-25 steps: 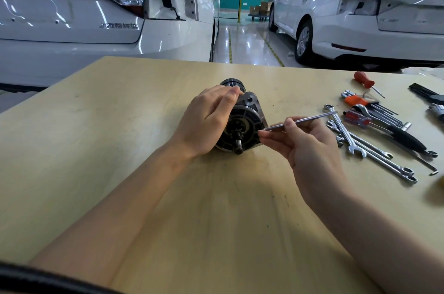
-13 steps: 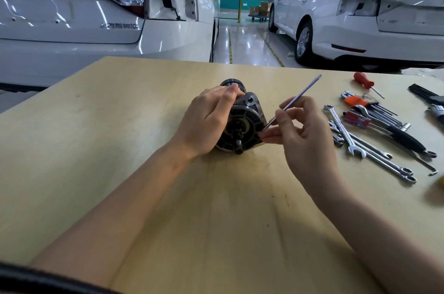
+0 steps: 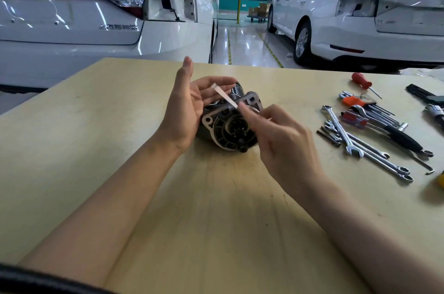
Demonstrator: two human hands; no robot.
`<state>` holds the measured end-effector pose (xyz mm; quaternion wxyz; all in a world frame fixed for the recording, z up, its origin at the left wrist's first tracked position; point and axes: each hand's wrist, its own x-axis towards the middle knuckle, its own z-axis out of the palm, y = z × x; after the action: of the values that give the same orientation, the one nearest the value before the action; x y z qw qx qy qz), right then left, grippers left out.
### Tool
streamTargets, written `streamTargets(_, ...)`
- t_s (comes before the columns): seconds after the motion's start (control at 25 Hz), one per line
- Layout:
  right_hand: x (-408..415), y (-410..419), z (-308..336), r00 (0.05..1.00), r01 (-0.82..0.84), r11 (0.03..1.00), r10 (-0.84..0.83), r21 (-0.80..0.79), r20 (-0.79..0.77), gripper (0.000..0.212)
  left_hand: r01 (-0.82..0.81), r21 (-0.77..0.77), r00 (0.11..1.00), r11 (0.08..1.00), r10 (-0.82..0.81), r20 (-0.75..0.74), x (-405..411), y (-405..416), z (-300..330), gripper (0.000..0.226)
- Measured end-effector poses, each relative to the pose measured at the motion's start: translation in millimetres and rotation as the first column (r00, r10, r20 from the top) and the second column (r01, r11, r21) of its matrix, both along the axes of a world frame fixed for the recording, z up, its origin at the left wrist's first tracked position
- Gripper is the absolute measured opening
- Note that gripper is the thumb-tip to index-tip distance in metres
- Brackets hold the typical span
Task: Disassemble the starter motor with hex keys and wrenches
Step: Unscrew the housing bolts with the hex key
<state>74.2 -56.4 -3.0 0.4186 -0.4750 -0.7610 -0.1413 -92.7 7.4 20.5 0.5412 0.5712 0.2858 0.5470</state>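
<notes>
Left hand spread open beside starter motor; right hand pinches blurred rod.

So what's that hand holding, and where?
The right hand pinches a thin metal rod, blurred, at its near end. The left hand holds nothing.

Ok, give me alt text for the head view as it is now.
A starter motor lies on a wooden table; the right hand pinches a thin, motion-blurred metal rod over it, toward the open left hand. Wrenches and screwdrivers lie to the right, two white cars beyond.
</notes>
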Motion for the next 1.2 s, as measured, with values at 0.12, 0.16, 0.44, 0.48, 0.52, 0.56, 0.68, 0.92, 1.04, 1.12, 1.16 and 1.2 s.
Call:
streamTargets(0.12,-1.3,0.4,-5.0,0.985,-0.028,1.000,0.027,0.005,0.170,0.050,0.027,-0.008,1.000,1.000,-0.027,-0.007,-3.3,2.4,0.4,0.079)
streamTargets(0.16,-1.1,1.1,-5.4,0.983,-0.029,0.999,0.031,-0.017,0.179,0.048,0.036,-0.010,0.999,0.999,-0.036,-0.013,-4.1,2.7,1.1,0.079)
streamTargets(0.44,-0.6,0.3,-5.8,0.947,-0.064,0.992,0.025,-0.113,-0.321,0.020,-0.002,0.008,0.997,1.000,0.003,-0.073,-4.3,3.9,2.0,0.065)
streamTargets(0.48,2.5,1.4,-3.7,0.837,-0.099,0.976,-0.023,-0.192,-0.547,0.019,-0.034,0.043,0.991,0.999,0.040,-0.131,-1.6,2.2,1.8,0.053)
streamTargets(0.52,6.6,2.9,-1.5,0.668,-0.187,0.946,-0.074,-0.263,-0.741,0.018,-0.068,0.095,0.975,0.993,0.087,-0.207,1.0,0.2,0.4,0.037)
streamTargets(0.56,10.9,3.7,0.3,0.483,-0.287,0.907,-0.139,-0.307,-0.864,0.017,-0.087,0.152,0.951,0.985,0.127,-0.281,3.5,-2.1,-1.8,0.023)
streamTargets(0.68,17.5,5.7,1.0,0.082,-0.524,0.799,-0.299,-0.296,-0.951,0.013,-0.081,0.328,0.836,0.941,0.243,-0.491,9.3,-4.9,-10.4,0.031)
streamTargets(0.92,13.4,5.8,3.4,-0.103,-0.628,0.755,-0.321,-0.189,-0.942,0.017,-0.095,0.396,0.804,0.913,0.305,-0.510,9.7,-4.4,-11.8,0.033)
streamTargets(1.04,13.9,3.6,3.5,-0.117,-0.643,0.746,-0.317,-0.172,-0.941,0.016,-0.093,0.398,0.800,0.913,0.307,-0.516,10.3,-4.2,-12.1,0.033)
streamTargets(1.12,13.2,2.7,4.4,-0.120,-0.644,0.747,-0.310,-0.163,-0.943,0.015,-0.094,0.396,0.803,0.913,0.305,-0.512,10.6,-4.5,-11.9,0.033)
streamTargets(1.16,12.7,2.2,4.7,-0.123,-0.642,0.750,-0.305,-0.159,-0.944,0.015,-0.095,0.398,0.803,0.913,0.306,-0.511,10.7,-4.4,-12.0,0.033)
streamTargets(1.2,12.3,2.0,4.7,-0.126,-0.639,0.754,-0.299,-0.154,-0.946,0.015,-0.097,0.401,0.802,0.911,0.310,-0.511,10.9,-4.4,-12.1,0.032)
